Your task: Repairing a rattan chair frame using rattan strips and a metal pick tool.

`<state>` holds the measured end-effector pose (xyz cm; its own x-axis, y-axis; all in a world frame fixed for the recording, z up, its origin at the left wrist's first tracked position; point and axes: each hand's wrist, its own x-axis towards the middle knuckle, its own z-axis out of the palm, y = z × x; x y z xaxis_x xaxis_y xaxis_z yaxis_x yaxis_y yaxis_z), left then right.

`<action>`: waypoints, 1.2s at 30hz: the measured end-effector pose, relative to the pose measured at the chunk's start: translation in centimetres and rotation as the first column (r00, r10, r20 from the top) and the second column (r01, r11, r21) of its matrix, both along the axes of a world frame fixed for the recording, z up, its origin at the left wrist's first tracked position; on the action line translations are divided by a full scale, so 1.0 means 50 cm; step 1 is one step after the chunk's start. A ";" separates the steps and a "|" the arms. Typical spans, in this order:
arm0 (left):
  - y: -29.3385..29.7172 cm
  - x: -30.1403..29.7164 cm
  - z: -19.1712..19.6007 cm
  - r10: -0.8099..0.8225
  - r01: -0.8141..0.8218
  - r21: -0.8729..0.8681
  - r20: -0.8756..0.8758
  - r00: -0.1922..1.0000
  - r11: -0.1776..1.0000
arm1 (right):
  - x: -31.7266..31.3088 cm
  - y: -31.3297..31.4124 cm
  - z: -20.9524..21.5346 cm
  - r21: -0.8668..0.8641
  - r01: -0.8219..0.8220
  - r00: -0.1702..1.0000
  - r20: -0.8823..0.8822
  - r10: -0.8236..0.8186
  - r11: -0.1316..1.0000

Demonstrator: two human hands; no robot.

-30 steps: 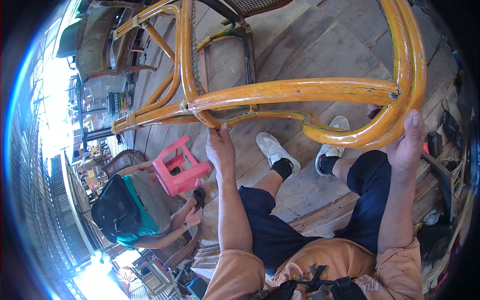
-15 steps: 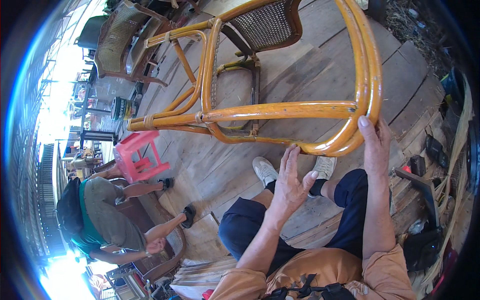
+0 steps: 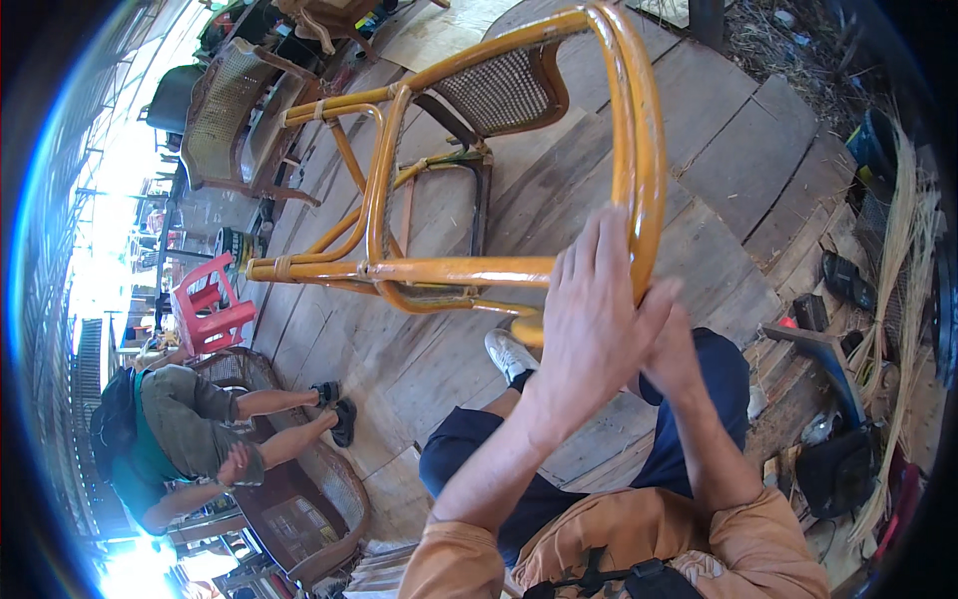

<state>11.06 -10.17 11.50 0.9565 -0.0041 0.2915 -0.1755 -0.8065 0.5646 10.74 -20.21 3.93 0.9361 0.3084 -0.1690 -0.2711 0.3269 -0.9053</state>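
Observation:
A glossy yellow-brown rattan chair (image 3: 462,270) lies on its side, its rounded double-pole end towards me. My left hand (image 3: 591,304) reaches over the corner of that end, fingers stretched out and lying against the poles. It covers the joint where the straight pole meets the curve. My right hand (image 3: 674,344) is close beside and partly behind the left, near the same curved poles. Its fingers are mostly hidden and a little blurred. Dark woven cane panelling (image 3: 496,92) shows beyond the frame.
A person (image 3: 205,424) in a green top bends at the left, near a brown cane-sided seat (image 3: 304,514) and a red plastic stool (image 3: 212,307). A carved cane-backed chair (image 3: 225,118) stands far left. Long pale fibre strands (image 3: 893,339) and clutter line the right side.
The rattan chair appears further left in view. My left hand has moved from below the corner up over it, and my right hand has come in close beside it.

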 end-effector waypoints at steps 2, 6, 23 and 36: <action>-0.009 0.057 0.007 -0.006 0.002 -0.063 -0.062 0.998 0.998 | -0.038 0.006 -0.027 -0.250 -0.191 0.980 0.005 0.198 0.949; 0.018 0.140 0.009 0.053 -0.098 -0.165 -0.261 0.964 0.981 | -0.102 0.049 -0.038 0.144 -0.129 0.991 -0.024 0.134 0.981; 0.059 0.120 0.013 -0.031 -0.597 -0.616 -0.709 0.705 0.513 | -0.190 0.265 -0.418 0.368 -0.386 0.396 -0.762 0.512 0.846; 0.047 0.045 0.336 0.308 -0.540 -0.656 -0.444 0.841 0.527 | -0.245 0.328 -0.490 0.592 -0.128 0.025 -0.800 0.599 0.796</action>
